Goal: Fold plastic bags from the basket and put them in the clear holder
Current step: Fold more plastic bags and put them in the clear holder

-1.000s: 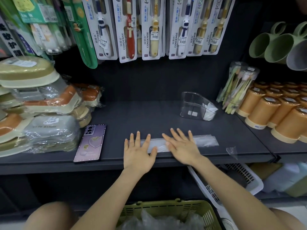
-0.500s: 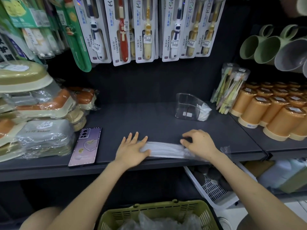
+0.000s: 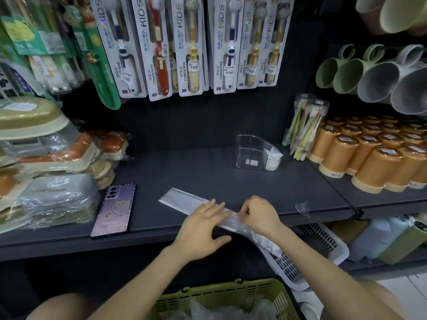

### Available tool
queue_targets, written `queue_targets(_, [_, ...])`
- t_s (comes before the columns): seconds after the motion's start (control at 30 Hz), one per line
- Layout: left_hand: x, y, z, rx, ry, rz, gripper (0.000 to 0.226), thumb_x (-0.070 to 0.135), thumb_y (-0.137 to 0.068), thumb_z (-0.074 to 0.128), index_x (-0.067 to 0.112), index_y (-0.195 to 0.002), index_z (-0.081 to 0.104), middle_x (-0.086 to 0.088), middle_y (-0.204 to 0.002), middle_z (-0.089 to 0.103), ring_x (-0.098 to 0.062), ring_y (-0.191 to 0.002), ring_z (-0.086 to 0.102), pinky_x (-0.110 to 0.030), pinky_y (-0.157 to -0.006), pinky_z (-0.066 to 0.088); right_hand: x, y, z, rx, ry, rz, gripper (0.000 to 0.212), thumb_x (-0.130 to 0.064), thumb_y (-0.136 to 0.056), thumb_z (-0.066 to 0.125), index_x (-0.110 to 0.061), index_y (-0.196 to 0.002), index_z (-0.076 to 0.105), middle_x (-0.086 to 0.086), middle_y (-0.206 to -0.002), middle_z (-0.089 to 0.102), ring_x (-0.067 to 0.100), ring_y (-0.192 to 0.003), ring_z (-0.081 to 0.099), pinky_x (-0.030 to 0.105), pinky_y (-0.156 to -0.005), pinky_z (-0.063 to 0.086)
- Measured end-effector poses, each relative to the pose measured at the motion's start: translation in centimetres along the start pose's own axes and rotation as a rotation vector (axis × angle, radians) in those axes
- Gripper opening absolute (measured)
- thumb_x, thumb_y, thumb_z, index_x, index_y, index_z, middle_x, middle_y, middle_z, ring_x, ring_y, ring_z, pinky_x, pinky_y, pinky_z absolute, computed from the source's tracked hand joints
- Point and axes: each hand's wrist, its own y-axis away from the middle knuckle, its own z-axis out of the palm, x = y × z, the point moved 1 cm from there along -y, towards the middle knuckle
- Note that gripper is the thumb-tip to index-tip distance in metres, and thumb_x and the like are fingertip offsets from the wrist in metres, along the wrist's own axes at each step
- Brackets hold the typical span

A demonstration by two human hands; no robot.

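Across the top of the frame, hanging toothbrush packs (image 3: 191,45) read "KIDS" along the upper card and "CONDENSE" beside Chinese characters lower down. Each carries a small barcoded price sticker too fine to read. At the left edge, wrapped boxes (image 3: 57,197) bear a white label whose print is too blurred to make out.

On the dark shelf (image 3: 208,174) in the lower middle, a plastic bag (image 3: 182,197), folded into a long narrow strip, lies slanted from centre-left down to the right. Its right end hangs over the shelf's front edge above a white basket (image 3: 332,248).

The left hand (image 3: 203,229) lies flat on the strip, its fingers (image 3: 211,205) straight and slightly spread, pressing it down. Just to the right, the right hand (image 3: 260,215) has its fingers (image 3: 248,204) curled tight, pinching the strip.

The clear holder (image 3: 249,146) stands further back on the shelf, right of centre, well apart from the hands, with white folded bags (image 3: 273,159) tucked in its right end. A green basket (image 3: 231,294) with crumpled bags sits at the bottom of the frame. A purple phone (image 3: 115,209) lies left of the strip.
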Motion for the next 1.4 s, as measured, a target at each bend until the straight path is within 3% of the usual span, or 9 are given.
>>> queue_targets(0.07, [0.3, 0.1, 1.2, -0.039, -0.074, -0.006, 0.063, 0.057, -0.09, 0.044, 0.033, -0.147, 0.035, 0.007, -0.155, 0.026, -0.014, -0.146, 0.017, -0.026, -0.115, -0.002, 0.0, 0.0, -0.1, -0.015, -0.032, 0.02, 0.03, -0.018, -0.086, 0.057, -0.018, -0.056, 0.056, 0.007, -0.093, 0.067, 0.023, -0.093, 0.061, 0.032, -0.076, 0.05])
queue_targets(0.2, [0.7, -0.1, 2.1, 0.031, 0.003, -0.111, 0.052, 0.052, -0.091, 0.031, 0.035, -0.135, 0.053, 0.007, -0.147, 0.043, -0.017, -0.141, 0.034, -0.026, -0.115, 0.007, 0.5, 0.1, -1.2, -0.052, -0.227, 0.054, 0.019, -0.015, -0.085, 0.063, 0.0, -0.076, 0.071, 0.004, -0.077, 0.07, 0.021, -0.078, 0.065, 0.029, -0.069, 0.048])
queue_targets(0.3, [1.0, -0.5, 1.2, 0.04, 0.169, -0.231, 0.043, 0.052, -0.098, 0.034, 0.035, -0.123, 0.065, 0.02, -0.143, 0.042, 0.0, -0.14, 0.026, -0.013, -0.113, 0.007, 1.5, 0.4, -2.9, -0.025, -0.563, 0.13, 0.016, -0.013, -0.089, 0.065, -0.002, -0.08, 0.071, 0.001, -0.072, 0.065, 0.011, -0.066, 0.058, 0.024, -0.066, 0.048])
queue_targets(0.47, [0.5, -2.2, -2.2, 0.07, 1.116, -0.811, 0.024, 0.028, -0.095, 0.056, 0.013, -0.089, 0.074, 0.0, -0.098, 0.075, -0.018, -0.1, 0.065, -0.024, -0.086, 0.048, 3.1, 0.5, -5.1, -0.012, -0.984, 0.3, 0.018, -0.008, -0.098, 0.051, -0.006, -0.094, 0.068, 0.005, -0.078, 0.07, 0.014, -0.065, 0.062, 0.024, -0.063, 0.05])
queue_targets(0.53, [-0.7, -2.9, -3.0, 0.103, 1.32, -0.963, 0.018, 0.026, -0.095, 0.056, 0.012, -0.094, 0.069, -0.002, -0.083, 0.074, -0.02, -0.087, 0.064, -0.018, -0.074, 0.05, 2.6, 0.2, -4.9, -0.039, -1.054, 0.304, 0.016, -0.007, -0.098, 0.052, -0.008, -0.097, 0.067, 0.007, -0.083, 0.071, 0.016, -0.068, 0.064, 0.026, -0.065, 0.053])
queue_targets(0.6, [-1.8, -3.3, -3.4, 0.114, 1.459, -1.025, 0.025, 0.026, -0.095, 0.056, 0.008, -0.109, 0.065, -0.008, -0.094, 0.072, -0.023, -0.092, 0.065, -0.025, -0.087, 0.05, 1.4, -0.2, -3.9, -0.093, -1.101, 0.285, 0.013, -0.006, -0.096, 0.055, -0.009, -0.1, 0.066, 0.008, -0.087, 0.071, 0.016, -0.069, 0.065, 0.027, -0.065, 0.055])
queue_targets(1.03, [-3.1, -2.9, -3.0, 0.056, 1.582, -0.967, 0.029, 0.028, -0.097, 0.051, 0.009, -0.112, 0.066, -0.008, -0.104, 0.073, -0.019, -0.095, 0.066, -0.03, -0.089, 0.047, -6.5, -2.6, 0.6, -0.11, -1.191, 0.297, 0.017, -0.023, -0.092, 0.064, -0.006, -0.09, 0.066, 0.005, -0.071, 0.06, 0.008, -0.04, 0.048, 0.019, -0.036, 0.034])
queue_targets(1.13, [-3.0, -2.7, -3.2, 0.058, 1.584, -0.95, 0.027, 0.026, -0.096, 0.053, 0.008, -0.111, 0.067, -0.008, -0.102, 0.074, -0.02, -0.095, 0.067, -0.03, -0.087, 0.048, -6.1, -2.4, 0.8, -0.129, -1.133, 0.265, 0.023, -0.021, -0.091, 0.066, -0.011, -0.071, 0.059, 0.001, -0.061, 0.049, 0.008, -0.04, 0.039, 0.018, -0.036, 0.026])
queue_targets(1.4, [-4.1, -2.4, -3.8, 0.145, 1.659, -0.938, 0.022, 0.014, -0.093, 0.058, 0.007, -0.114, 0.06, -0.015, -0.104, 0.071, -0.026, -0.093, 0.069, -0.035, -0.074, 0.054, -4.4, -2.0, 0.4, -0.248, -0.924, 0.165, 0.018, -0.014, -0.088, 0.069, -0.008, -0.072, 0.062, 0.0, -0.051, 0.042, 0.009, -0.042, 0.029, 0.019, -0.039, 0.02])
